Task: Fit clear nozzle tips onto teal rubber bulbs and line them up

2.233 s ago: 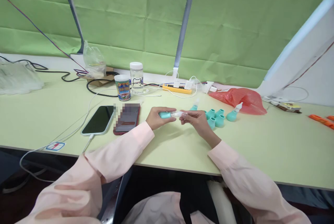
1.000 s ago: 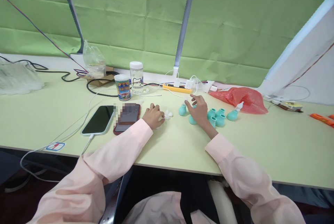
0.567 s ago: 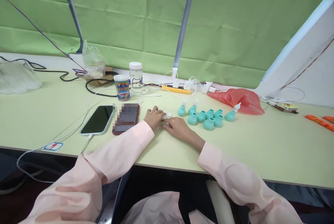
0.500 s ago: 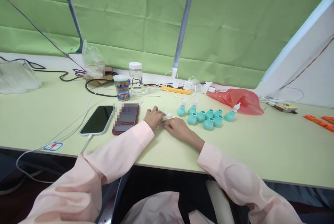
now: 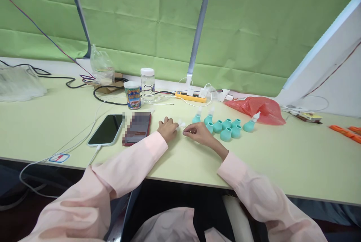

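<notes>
The left hand is lying palm down on the table, fingers loosely curled beside the white bits. It is covering part of them, so their count and shapes are hard to make out; whether it is holding one I cannot tell. The right hand is bending thumb and fingertips into a narrow pinch near the bits; whether anything is sitting between them I cannot tell. It is partly hiding one teal bulb. Open-necked bulbs are standing to its right. Behind, two tipped bulbs are showing faint, see-through tips. The orange tool is running out of view; pixel blocks are masking the red phone's left side.
</notes>
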### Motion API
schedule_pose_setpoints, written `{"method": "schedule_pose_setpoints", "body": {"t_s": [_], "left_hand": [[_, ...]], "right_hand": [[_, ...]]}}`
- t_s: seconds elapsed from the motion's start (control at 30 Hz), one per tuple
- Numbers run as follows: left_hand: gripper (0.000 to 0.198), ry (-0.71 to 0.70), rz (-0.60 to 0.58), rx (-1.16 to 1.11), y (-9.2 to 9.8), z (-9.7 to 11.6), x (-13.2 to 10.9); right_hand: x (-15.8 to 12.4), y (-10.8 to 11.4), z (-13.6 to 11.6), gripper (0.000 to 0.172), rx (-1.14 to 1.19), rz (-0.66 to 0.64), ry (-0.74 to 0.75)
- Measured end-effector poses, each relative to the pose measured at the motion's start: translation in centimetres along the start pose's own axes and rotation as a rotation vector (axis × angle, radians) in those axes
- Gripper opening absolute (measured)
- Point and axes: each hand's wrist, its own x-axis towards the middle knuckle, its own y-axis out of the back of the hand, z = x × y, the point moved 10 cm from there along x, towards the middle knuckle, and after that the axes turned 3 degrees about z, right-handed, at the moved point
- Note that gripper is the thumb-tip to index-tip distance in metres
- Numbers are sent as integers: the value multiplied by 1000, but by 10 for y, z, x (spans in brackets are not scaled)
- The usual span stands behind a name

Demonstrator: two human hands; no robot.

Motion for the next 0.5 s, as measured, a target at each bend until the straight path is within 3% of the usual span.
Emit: {"method": "schedule_pose_setpoints", "body": {"t_s": [0.1, 0.2, 0.37, 0.5], "left_hand": [[26, -13, 95, -230, 15, 1, 1], [26, -15, 131, -637, 24, -1, 3], [36, 125, -115, -1264, 0, 2, 3], [37, 208, -203, -1479, -7, 6, 0]], "right_hand": [[-1, 4, 3, 17, 137, 53, -23], [-4, 11, 10, 19, 268, 145, -65], [-6, 12, 21, 20, 443, 196, -155], [-6, 15, 24, 22, 475, 233, -218]]}}
